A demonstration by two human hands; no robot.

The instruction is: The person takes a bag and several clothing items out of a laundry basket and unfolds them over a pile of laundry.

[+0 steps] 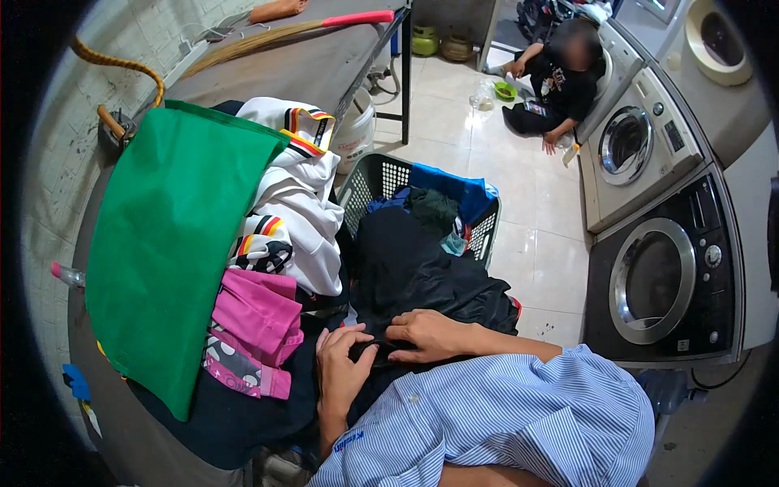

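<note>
A black garment (422, 268) of thin, smooth cloth spreads from the laundry basket (365, 174) towards my lap. My left hand (342, 364) is closed on its near edge, thumb and fingers bent around the fabric. Close beside it on the right, my right hand (434, 334) pinches the same cloth with curled fingers. Just left of my hands lie a pink garment (260, 312) and a white garment (304, 195) with black, red and yellow trim. A green fabric bag (178, 235) partly covers this pile. What kind of garment the black one is, I cannot tell.
Stacked washing machines (649, 280) line the right side. Another person (568, 73) sits on the tiled floor (519, 203) at the back, near a green bowl (505, 91). A broom (284, 39) lies on the grey table (251, 77); a white bucket (357, 130) stands beneath.
</note>
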